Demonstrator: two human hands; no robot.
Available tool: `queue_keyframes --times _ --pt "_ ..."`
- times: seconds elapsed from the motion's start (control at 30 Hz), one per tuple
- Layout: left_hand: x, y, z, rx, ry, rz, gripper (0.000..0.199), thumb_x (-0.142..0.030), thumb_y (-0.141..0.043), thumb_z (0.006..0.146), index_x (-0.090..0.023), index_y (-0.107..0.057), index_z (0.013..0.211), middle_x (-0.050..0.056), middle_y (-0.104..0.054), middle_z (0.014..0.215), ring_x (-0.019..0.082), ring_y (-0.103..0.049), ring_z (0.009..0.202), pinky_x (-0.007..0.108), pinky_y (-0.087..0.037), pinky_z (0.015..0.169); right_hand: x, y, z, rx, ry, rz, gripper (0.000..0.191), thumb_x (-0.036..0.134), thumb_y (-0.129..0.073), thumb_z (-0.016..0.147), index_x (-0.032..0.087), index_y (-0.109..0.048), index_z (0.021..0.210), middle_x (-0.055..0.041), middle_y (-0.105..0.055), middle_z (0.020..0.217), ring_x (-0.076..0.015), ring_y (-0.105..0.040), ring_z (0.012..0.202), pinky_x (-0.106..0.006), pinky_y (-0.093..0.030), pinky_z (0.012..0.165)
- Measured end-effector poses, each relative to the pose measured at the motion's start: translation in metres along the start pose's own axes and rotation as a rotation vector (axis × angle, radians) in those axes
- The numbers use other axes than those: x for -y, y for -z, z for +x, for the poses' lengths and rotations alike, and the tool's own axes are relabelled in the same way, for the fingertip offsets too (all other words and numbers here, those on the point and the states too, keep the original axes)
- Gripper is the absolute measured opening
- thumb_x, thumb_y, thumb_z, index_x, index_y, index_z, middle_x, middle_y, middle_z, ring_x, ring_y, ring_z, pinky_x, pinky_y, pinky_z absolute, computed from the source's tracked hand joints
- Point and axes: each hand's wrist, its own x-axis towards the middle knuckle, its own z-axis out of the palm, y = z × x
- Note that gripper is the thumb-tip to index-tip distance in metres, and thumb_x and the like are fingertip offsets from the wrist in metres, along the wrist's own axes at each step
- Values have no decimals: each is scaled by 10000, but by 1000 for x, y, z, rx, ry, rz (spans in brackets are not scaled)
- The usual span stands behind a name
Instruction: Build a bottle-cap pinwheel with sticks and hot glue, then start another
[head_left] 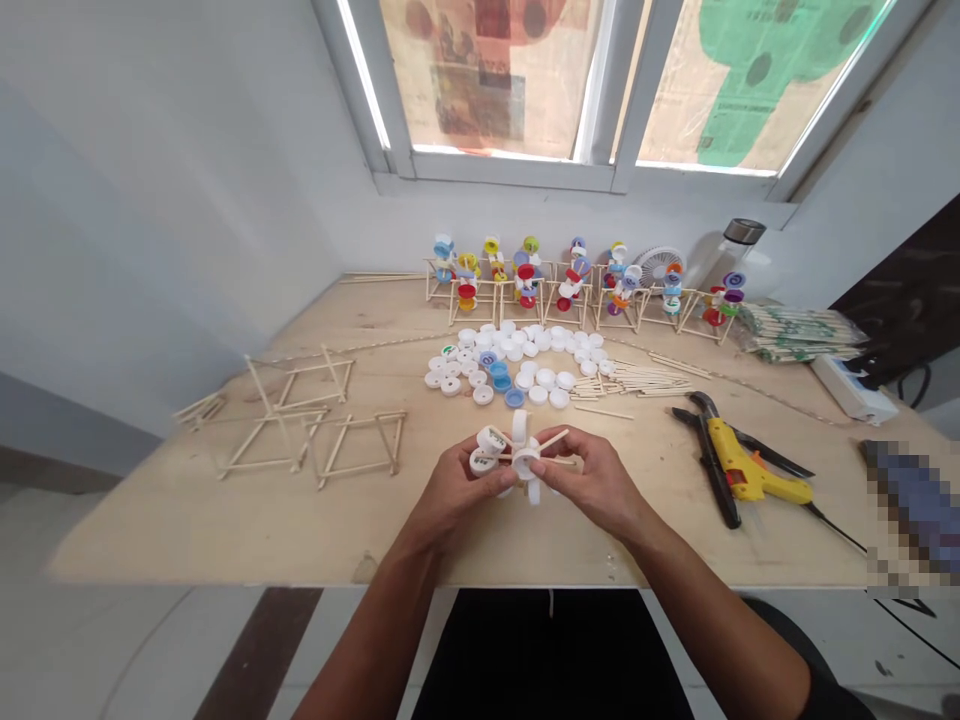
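Note:
Just above the table's near part, both my hands grip one small wheel of white bottle caps and wooden sticks (pixel 521 430). My left hand (pixel 466 490) closes around its left side, by two caps with dark print. The fingers of my right hand (pixel 592 475) pinch it at the right, the thumb against a middle cap and sticks pointing out past the fingers. Some of the wheel's underside is hidden by my hands. Beyond it lie many loose bottle caps (pixel 514 345), mostly white with a few blue, and a pile of loose wooden sticks (pixel 637 378).
Stick frames (pixel 360 450) stand at the left. Colourful cap wheels on stick frames (pixel 526 290) line the back, near a small fan (pixel 660 265) and a bottle (pixel 735 250). At the right are a yellow glue gun (pixel 739 465), bagged sticks (pixel 799 330) and a power strip (pixel 855 388).

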Motion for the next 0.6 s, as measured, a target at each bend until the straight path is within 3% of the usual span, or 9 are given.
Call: queue_keyframes --times 0.2,0.3,0.37,0.47,0.6 --pt "-2 4 3 6 24 51 317 -300 -813 564 -143 -695 813 60 -707 781 180 -618 682 261 -446 631 3 -2 0 13 27 -52 214 382 -644 775 203 -645 892 -50 -687 972 -201 -625 928 -353 -486 821" --pt "0 5 3 -35 25 7 318 -289 -821 549 -140 -690 798 52 -697 758 168 -606 667 256 -439 625 4 13 5 39 98 -116 261 379 -619 801 216 -642 1003 -45 -686 1005 -197 -622 934 -360 -466 852" --pt "3 4 4 -99 20 -56 323 -278 -832 524 -139 -675 769 36 -677 718 152 -592 643 250 -433 615 0 28 13 -31 123 -197 262 380 -582 830 215 -642 1024 -50 -685 1041 -201 -615 962 -363 -453 867" --pt "7 5 5 -186 12 -151 355 -273 -848 486 -132 -653 746 21 -653 689 139 -585 635 241 -431 616 -13 44 29 -173 101 -521 248 353 -516 871 194 -652 1006 -71 -685 1043 -206 -609 958 -354 -450 842" --pt "9 6 7 -219 14 -246 389 -261 -851 484 -129 -643 785 32 -660 734 151 -606 687 255 -461 666 -28 42 47 -147 118 -980 223 254 -500 868 202 -676 996 -94 -677 1019 -256 -560 1000 -387 -400 837"
